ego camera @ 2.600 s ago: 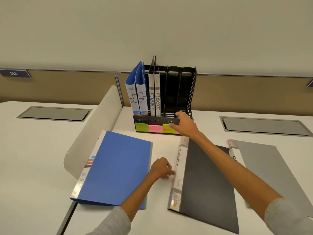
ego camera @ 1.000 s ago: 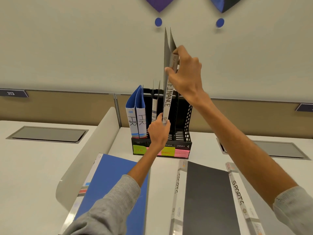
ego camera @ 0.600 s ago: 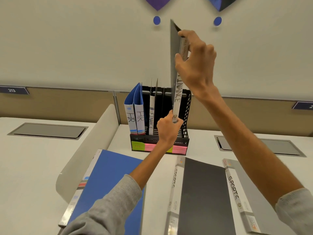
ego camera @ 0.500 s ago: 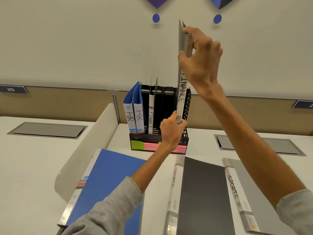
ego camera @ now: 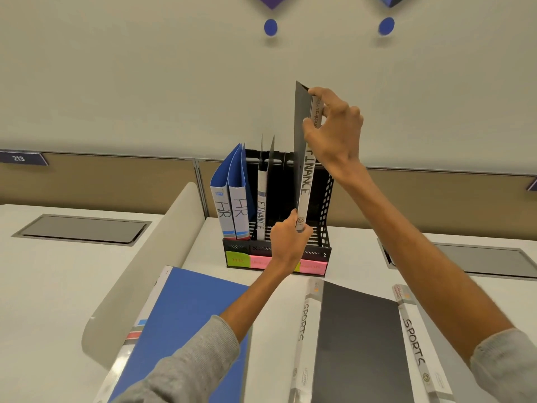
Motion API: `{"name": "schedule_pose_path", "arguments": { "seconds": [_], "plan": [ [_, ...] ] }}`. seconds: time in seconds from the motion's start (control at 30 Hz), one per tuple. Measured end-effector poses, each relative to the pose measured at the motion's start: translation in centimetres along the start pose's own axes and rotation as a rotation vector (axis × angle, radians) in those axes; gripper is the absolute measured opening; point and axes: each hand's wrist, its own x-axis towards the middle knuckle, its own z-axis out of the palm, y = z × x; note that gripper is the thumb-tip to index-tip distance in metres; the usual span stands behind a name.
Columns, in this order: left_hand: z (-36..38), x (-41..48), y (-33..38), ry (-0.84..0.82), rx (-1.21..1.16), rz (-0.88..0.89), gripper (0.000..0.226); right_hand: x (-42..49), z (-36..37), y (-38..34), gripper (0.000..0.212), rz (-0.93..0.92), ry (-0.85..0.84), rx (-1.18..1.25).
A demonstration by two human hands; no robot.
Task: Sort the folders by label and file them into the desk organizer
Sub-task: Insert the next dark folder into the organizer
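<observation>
Since a short while ago, the grey FINANCE folder (ego camera: 305,181) has come out from beside the other FINANCE folder (ego camera: 262,210). It now hangs further right, over the right side of the desk organizer (ego camera: 316,251). It stands straight up, with its long side going up and down and its written spine facing the person. Its bottom end is just above the low front wall of the organizer.

The right hand (ego camera: 334,132) is at the top. Its grip pinches the spine there, thumb on one side and fingers on the other. The left hand (ego camera: 287,242) is at the bottom, and its grip pinches the low tip of the spine. So the folder runs from one hand up to the other, and the left hand is nearer the slots.

I think the next move is to slide the folder down into a slot, with the left hand steering the bottom end. I cannot tell which slot it is over.

Two blue HR folders (ego camera: 229,210) stand in the left slots. On the tabletop (ego camera: 58,286) lie a blue folder (ego camera: 189,315), a black SPORTS folder (ego camera: 357,338) and a grey SPORTS folder (ego camera: 414,341), not yet filed.
</observation>
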Motion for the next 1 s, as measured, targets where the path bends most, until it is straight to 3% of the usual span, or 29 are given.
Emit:
{"name": "schedule_pose_path", "arguments": {
  "seconds": [0.13,0.4,0.57,0.7,0.87,1.0],
  "plan": [
    [0.5,2.4,-2.9,-0.117,0.022,-0.012,0.049,-0.4,2.6,2.6,0.041,0.022,-0.027,-0.011],
    [1.8,3.9,-7.1,-0.345,-0.033,-0.038,0.055,-0.7,5.3,6.3,0.042,0.062,0.003,0.009],
    [2.0,4.3,-7.6,-0.457,0.212,-0.062,0.059,-0.5,6.0,6.4,0.042,0.052,0.003,0.014],
    [1.9,3.6,-8.9,-0.633,0.361,-0.107,0.049,-0.8,6.1,6.3,0.043,0.048,-0.014,0.062],
    [2.3,3.5,-9.3,-0.485,0.287,-0.25,0.045,-1.3,5.9,6.5,0.041,0.023,-0.018,0.092],
    [2.4,4.4,-9.1,-0.474,0.244,-0.285,0.043,-2.5,6.5,6.5,0.04,-0.005,-0.081,0.085]
  ]
}}
